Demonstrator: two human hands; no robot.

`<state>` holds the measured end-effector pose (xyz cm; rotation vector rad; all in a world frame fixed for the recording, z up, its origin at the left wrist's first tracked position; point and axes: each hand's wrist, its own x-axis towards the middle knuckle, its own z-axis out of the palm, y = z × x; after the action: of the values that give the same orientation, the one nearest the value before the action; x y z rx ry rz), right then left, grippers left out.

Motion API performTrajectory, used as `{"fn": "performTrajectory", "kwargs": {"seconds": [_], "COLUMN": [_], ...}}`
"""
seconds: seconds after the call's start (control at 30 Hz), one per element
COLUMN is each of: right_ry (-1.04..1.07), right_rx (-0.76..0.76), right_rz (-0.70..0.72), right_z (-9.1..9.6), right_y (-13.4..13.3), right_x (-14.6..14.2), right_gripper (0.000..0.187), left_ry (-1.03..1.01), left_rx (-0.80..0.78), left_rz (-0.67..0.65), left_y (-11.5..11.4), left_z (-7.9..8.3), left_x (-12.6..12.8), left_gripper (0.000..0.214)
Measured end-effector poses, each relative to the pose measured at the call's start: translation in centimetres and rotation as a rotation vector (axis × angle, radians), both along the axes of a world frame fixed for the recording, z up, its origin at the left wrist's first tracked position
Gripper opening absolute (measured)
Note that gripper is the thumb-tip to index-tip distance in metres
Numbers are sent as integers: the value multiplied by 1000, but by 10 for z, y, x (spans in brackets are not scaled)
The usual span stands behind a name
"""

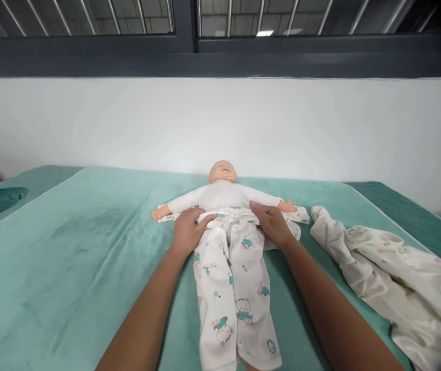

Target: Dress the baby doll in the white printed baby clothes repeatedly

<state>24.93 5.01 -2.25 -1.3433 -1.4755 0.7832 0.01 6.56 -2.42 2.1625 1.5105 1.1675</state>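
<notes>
A baby doll [222, 171] lies face up, arms spread, in a white long-sleeved top [224, 195]. White baby pants [251, 273] printed with teal cats and houses cover its legs. My left hand [189, 229] grips the waistband on one side, thumb lying over the front. On the other side my right hand [272, 221] pinches the waistband, its thumb near the doll's belly. Most fingers of both hands are hidden behind the cloth. Under the doll, parts of a printed garment [301, 215] stick out beyond both its arms.
A rumpled cream baby garment [378, 268] lies to the right. The teal bed cover [69, 257] runs back to a white wall [127, 123]. Above is a dark window frame [185, 44] with metal bars. Folded teal cloth [1, 198] lies at the far left.
</notes>
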Motion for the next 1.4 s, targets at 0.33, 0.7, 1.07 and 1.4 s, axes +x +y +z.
{"fn": "performTrajectory", "kwargs": {"seconds": [0.33, 0.7, 1.07, 1.4], "right_ry": [-131, -195, -210, 64], "right_rx": [-173, 62, -85, -66], "right_rz": [259, -140, 363, -20], "right_z": [-1, -17, -1, -20], "right_y": [-49, -87, -109, -148], "right_x": [15, -18, 6, -15], "right_gripper": [42, 21, 63, 3], "left_ry": [-95, -175, -163, -397], "left_rx": [-525, -312, -537, -448], "left_rz": [-334, -60, -431, -89], "left_y": [-52, -70, -81, -121], "left_z": [22, -8, 6, -13], "left_x": [-49, -24, -44, -28], "left_gripper": [56, 17, 75, 18]}}
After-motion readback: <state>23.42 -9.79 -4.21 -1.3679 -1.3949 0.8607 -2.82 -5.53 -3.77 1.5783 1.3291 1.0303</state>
